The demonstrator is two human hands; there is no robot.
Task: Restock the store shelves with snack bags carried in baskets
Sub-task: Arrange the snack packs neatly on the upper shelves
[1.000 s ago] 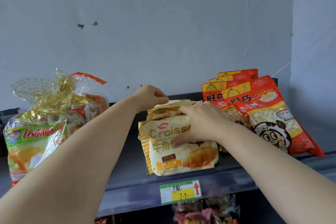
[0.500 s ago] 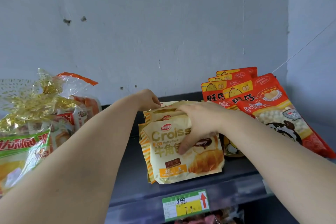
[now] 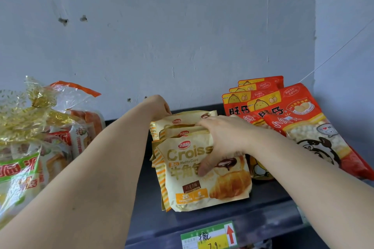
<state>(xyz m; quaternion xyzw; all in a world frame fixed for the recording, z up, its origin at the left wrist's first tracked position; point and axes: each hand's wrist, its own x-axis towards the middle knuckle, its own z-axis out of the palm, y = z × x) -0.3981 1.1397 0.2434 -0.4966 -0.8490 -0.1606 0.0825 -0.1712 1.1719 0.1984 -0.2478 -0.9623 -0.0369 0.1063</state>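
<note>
Three cream-yellow plastic croissant bags [image 3: 202,188] on dark grey shelf [image 3: 267,198], right hand [image 3: 226,137] clamped on them, left hand [image 3: 157,106] behind, grip hidden, five red snack bags [image 3: 303,119] beside.

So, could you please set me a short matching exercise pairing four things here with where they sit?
Things:
1 croissant bags
2 red bags
3 gold-tied bags
4 price label

Places:
A left end of the shelf
B on the shelf's front edge
C right end
D middle

Pairs: 1-D, 2-C, 3-A, 4-B.
</note>
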